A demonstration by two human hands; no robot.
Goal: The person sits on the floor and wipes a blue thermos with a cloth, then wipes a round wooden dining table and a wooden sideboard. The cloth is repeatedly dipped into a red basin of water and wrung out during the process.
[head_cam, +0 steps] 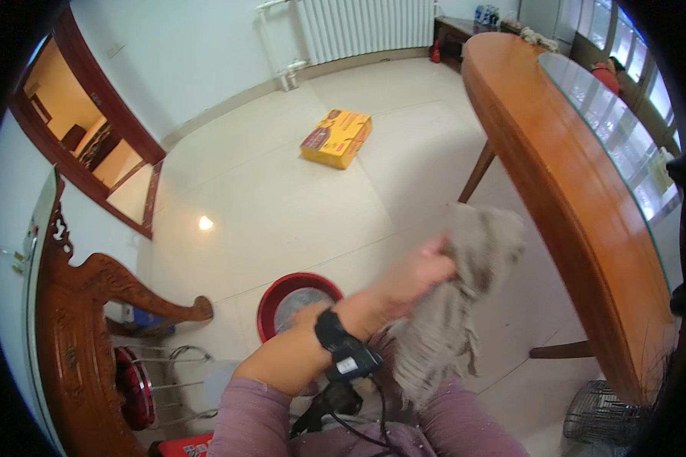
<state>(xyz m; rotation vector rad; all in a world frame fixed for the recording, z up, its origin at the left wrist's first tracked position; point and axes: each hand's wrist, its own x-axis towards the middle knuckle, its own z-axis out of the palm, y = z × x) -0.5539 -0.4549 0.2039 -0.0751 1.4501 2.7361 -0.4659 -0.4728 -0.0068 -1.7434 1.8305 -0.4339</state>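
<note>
My left hand (429,265) grips a grey, frayed rag (480,251) that hangs to the right of it. The forearm, bare below a pinkish sleeve, bears a black strap and a small black device (351,360) with a cable. A red basin (267,297) stands on the floor just beyond that forearm, with a greyish inside. Fingers, apparently of my right hand (314,311), show over the basin; the forearm and strap hide the rest, and their grip cannot be seen.
A wooden table (520,131) with a glass top curves along the right. A yellow box (337,137) lies on the tiled floor. Carved wooden furniture (91,297) and a metal rack (177,380) are at left. A wire basket (597,414) sits below the table. A radiator (369,28) lines the far wall.
</note>
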